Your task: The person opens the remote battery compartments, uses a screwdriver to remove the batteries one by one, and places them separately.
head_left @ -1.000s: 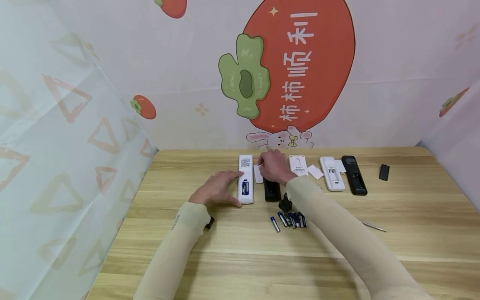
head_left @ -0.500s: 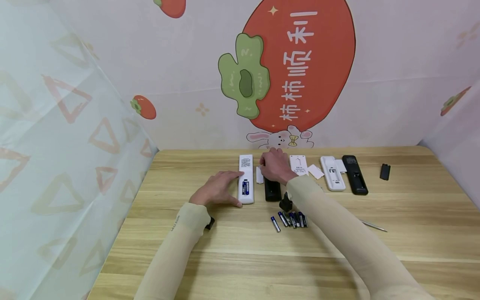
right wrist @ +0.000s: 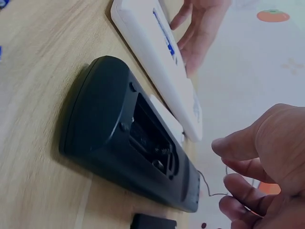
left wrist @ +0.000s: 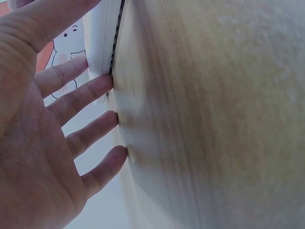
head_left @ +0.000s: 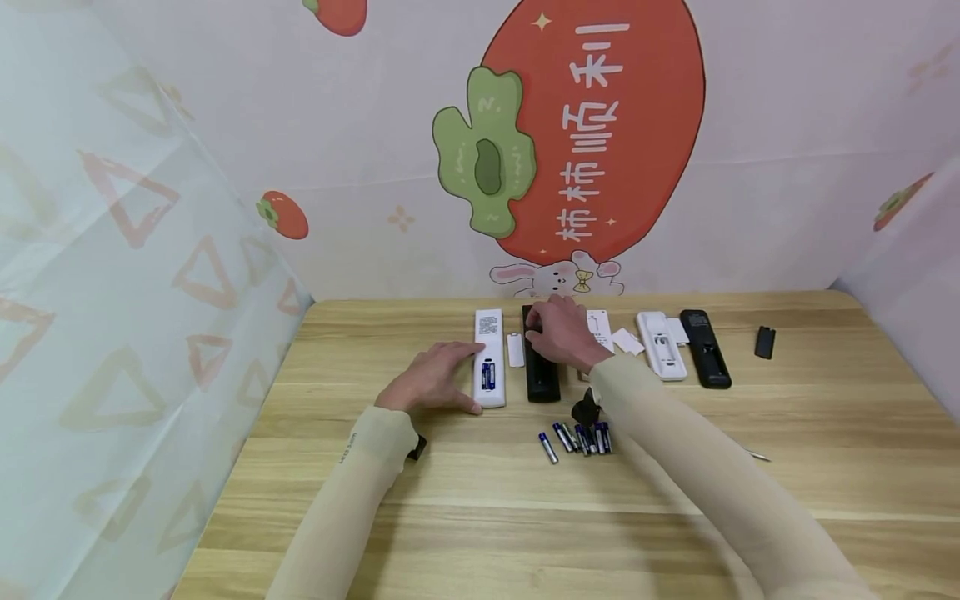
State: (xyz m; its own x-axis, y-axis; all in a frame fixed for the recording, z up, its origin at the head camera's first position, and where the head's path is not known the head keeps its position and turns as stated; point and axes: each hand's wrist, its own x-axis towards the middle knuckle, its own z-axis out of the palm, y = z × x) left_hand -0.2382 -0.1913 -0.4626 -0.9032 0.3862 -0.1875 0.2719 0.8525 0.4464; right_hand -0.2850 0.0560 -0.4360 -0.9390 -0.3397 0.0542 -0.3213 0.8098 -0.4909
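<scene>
A white remote control [head_left: 490, 336] lies back up, two blue batteries [head_left: 489, 375] in its uncovered compartment. My left hand [head_left: 431, 379] rests along its left side, the fingertips touching its edge and the table in the left wrist view. Beside this remote sits a small white battery cover [head_left: 515, 350]. My right hand [head_left: 564, 333] hovers over the far part of a black remote control [head_left: 542, 383], and its fingers are loosely bent around nothing. In the right wrist view, the black remote's battery compartment [right wrist: 150, 136] shows bare contacts and no batteries.
Several loose batteries [head_left: 581, 438] lie in front of the black remote. To the right are a white card-like remote [head_left: 600, 321], white covers [head_left: 627, 341], an uncovered white remote [head_left: 662, 350], another black remote [head_left: 705, 350], a black cover [head_left: 765, 342] and a thin metal rod [head_left: 757, 455].
My right hand has left the small white cover and shifted right over the black remote. The cover now lies straighter beside the white remote. My left hand has stayed put.
</scene>
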